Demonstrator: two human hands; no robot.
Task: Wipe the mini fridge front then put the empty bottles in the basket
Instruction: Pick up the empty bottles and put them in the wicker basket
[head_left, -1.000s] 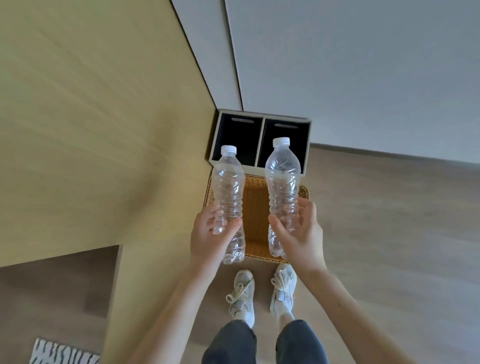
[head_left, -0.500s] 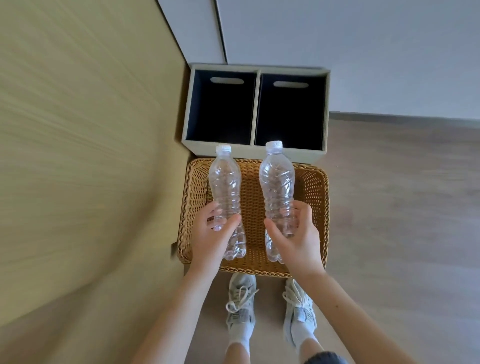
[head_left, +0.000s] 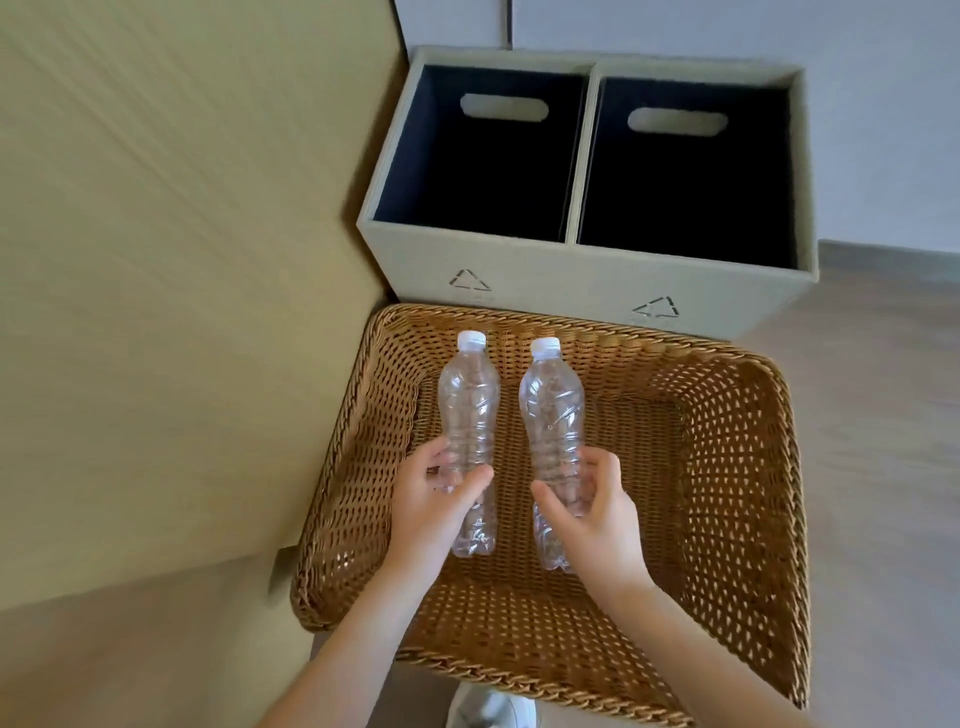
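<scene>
I see my left hand (head_left: 431, 512) wrapped round one clear capped bottle (head_left: 468, 410) and my right hand (head_left: 597, 514) round another (head_left: 550, 415), both held inside the wicker basket (head_left: 748, 452), a two-compartment bin (head_left: 587, 280) just behind it.

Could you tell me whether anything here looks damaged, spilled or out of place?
Nothing stands out. Left hand and right hand each hold a capped, clear, empty bottle over the wicker basket; the two-compartment recycling bin looks intact.

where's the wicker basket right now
In the head view the wicker basket sits on the floor at lower centre, directly in front of the two-compartment recycling bin, against the wooden panel on its left.
</scene>
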